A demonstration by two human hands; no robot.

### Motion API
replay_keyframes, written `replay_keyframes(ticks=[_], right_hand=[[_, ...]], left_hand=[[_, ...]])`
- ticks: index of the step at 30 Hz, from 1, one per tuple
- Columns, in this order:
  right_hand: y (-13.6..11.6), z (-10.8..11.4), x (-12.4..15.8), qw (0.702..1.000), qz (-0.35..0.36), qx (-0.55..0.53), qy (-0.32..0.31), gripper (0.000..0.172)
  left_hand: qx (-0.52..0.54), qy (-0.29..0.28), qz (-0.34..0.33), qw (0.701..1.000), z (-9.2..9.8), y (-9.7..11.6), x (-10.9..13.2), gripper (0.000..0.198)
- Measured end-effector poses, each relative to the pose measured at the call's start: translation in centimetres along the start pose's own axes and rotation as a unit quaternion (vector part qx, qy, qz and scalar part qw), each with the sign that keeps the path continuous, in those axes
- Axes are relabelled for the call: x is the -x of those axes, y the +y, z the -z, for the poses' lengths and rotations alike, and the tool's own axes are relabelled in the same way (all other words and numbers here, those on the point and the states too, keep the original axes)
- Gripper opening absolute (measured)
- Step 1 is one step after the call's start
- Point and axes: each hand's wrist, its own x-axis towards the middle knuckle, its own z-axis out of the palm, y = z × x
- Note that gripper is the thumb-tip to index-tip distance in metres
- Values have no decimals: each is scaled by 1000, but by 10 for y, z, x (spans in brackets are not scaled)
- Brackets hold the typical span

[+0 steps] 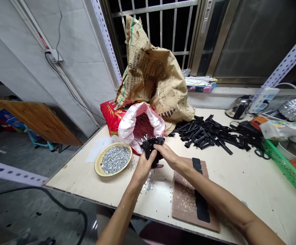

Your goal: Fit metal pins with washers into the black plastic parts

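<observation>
Both hands meet over the table's middle, around several black plastic parts point(150, 148) with silvery screws sticking up at their left end. My left hand point(148, 162) is wrapped round the parts from below and the left. On their right side, my right hand point(163, 153) holds them with its fingers bent. Just behind them stands an open white-lined bag point(128, 124) of thin dark red pieces. A yellow bowl point(97, 167) full of small metal pieces is left of my hands. Loose metal bits point(149, 183) lie below them.
Black plastic parts point(204, 132) are heaped at the back right. A large brown paper sack point(168, 78) stands behind. A brown board point(183, 200) with black pads lies under my right forearm. A green basket point(285, 170), scissors point(262, 154) and a kettle point(238, 107) are at right.
</observation>
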Motion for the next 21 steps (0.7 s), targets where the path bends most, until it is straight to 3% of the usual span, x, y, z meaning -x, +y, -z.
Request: replay_keyframes(ticks=[2, 4, 7, 10, 13, 15, 17, 21], right_hand=[[-3, 1, 3, 999, 4, -26, 32, 18], [-5, 3, 7, 998, 44, -29, 38, 17], [-4, 3, 9, 991, 117, -11, 66, 22], [0, 3, 3, 980, 155, -2, 128, 30], [5, 5, -5, 968, 171, 21, 185, 36], [8, 8, -10, 964, 182, 38, 191, 41], [12, 10, -13, 969, 173, 8, 178, 43], [19, 10, -15, 980, 70, -152, 111, 40]], left_hand=[[-26, -2, 1, 1000, -1, 4, -1, 52], [-101, 35, -11, 994, 0, 8, -3, 50], [-241, 108, -35, 964, -1, 11, -10, 47], [-310, 138, -47, 940, -6, 8, -20, 48], [-210, 111, -52, 970, -13, 2, -30, 48], [-66, 69, -27, 995, -16, -2, -36, 51], [39, 49, 10, 998, -17, -4, -39, 54], [27, 51, 32, 998, -13, -6, -40, 55]])
